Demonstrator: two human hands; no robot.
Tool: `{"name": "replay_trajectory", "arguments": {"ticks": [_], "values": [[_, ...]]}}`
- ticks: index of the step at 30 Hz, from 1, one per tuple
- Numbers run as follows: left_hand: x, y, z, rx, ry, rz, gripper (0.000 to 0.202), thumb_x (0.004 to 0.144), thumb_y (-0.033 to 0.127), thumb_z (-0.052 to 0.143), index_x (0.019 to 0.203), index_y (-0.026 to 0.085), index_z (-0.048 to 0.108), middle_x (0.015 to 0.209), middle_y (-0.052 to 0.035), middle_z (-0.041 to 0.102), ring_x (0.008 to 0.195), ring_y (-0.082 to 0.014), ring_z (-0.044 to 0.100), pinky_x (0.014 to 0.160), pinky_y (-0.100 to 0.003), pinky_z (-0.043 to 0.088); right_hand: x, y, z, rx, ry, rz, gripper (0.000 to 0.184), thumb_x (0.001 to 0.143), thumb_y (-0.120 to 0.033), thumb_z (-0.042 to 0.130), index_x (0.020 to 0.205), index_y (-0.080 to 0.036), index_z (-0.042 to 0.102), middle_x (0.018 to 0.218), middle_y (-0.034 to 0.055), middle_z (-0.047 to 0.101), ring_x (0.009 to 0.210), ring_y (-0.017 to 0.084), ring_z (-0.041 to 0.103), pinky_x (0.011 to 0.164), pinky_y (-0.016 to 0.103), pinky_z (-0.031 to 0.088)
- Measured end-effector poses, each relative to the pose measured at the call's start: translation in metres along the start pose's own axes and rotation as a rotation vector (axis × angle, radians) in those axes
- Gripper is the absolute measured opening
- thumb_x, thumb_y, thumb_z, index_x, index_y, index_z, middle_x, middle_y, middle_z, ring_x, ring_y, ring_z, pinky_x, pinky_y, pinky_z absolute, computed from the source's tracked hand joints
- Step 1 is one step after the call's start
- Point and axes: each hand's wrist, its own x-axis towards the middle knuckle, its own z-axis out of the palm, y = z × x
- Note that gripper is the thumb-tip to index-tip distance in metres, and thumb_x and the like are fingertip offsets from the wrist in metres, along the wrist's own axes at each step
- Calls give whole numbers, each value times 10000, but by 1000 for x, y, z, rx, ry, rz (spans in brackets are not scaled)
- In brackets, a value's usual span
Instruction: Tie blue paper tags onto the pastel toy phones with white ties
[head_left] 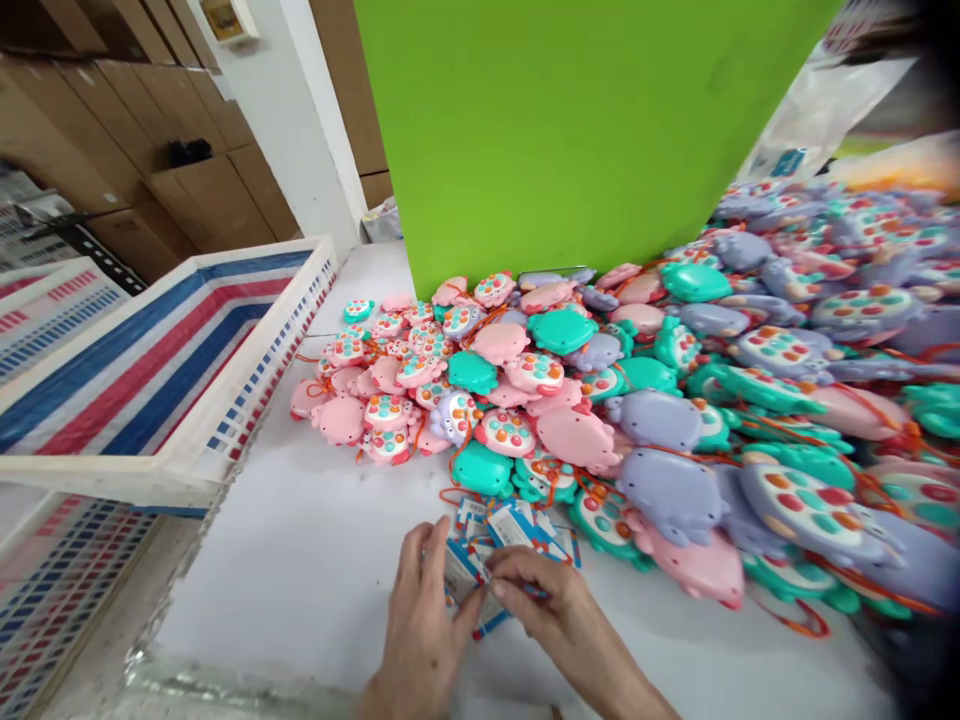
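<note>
My left hand (421, 620) and my right hand (541, 602) meet near the table's front edge over a small heap of blue-and-white paper tags (510, 530). Both hands pinch at tags from that heap, fingertips almost touching. Just beyond the tags lies a big pile of plastic toy game pads (570, 420) in pink, teal and purple, with coloured buttons and orange cords. The pile spreads from the middle of the white table (300, 560) off to the right.
A white plastic crate (172, 470) lined with red, white and blue striped sheet sits at the left, another below it. A tall green panel (570, 130) stands behind the toys. Cardboard boxes (150, 130) are stacked at the far left.
</note>
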Motion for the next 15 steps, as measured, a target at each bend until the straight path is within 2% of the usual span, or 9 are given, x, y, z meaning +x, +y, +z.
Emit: {"name": "replay_trajectory", "arguments": {"ticks": [3, 5, 7, 10, 12, 15], "values": [[6, 14, -2, -140, -9, 11, 559, 691, 143, 509, 1236, 197, 395, 1151, -100, 441, 1092, -224, 450, 909, -368, 403, 7, -5, 2, 55, 14, 59, 213, 777, -244, 469, 621, -146, 575, 558, -12, 541, 518, 110, 482, 495, 206, 391], [13, 19, -8, -256, -23, -24, 520, 693, 173, 523, 1204, 172, 431, 1064, -96, 497, 995, -218, 503, 841, -346, 439, 10, -7, 0, 30, 40, 60, 201, 755, -235, 481, 589, -148, 550, 513, -29, 490, 492, 101, 445, 469, 201, 358], [21, 21, -14, -422, -126, -98, 417, 706, 256, 543, 1104, 135, 509, 882, -71, 559, 791, -191, 551, 695, -306, 476, 10, -10, -4, -7, 77, 37, 194, 745, -238, 487, 576, -154, 531, 493, -42, 444, 472, 92, 403, 448, 200, 324], [30, 25, -22, -671, -314, -193, 248, 711, 325, 547, 824, 109, 588, 615, -5, 532, 518, -119, 487, 498, -233, 434, 10, -17, -10, -41, 123, -9, 194, 748, -230, 480, 566, -164, 496, 514, -39, 444, 477, 94, 405, 447, 203, 317], [33, 30, -23, -738, -310, -212, 228, 701, 340, 562, 718, 113, 567, 550, 18, 498, 464, -97, 452, 457, -209, 405, 11, -23, -13, -73, 135, -41, 190, 755, -205, 468, 568, -171, 482, 558, -24, 490, 505, 103, 441, 471, 209, 343], [31, 37, -21, -703, -215, -211, 231, 712, 356, 556, 701, 125, 551, 549, 23, 492, 484, -101, 463, 459, -196, 395, 11, -29, -16, -127, 157, -104, 199, 753, -170, 460, 554, -180, 461, 582, -16, 513, 526, 108, 465, 506, 218, 372]]}}
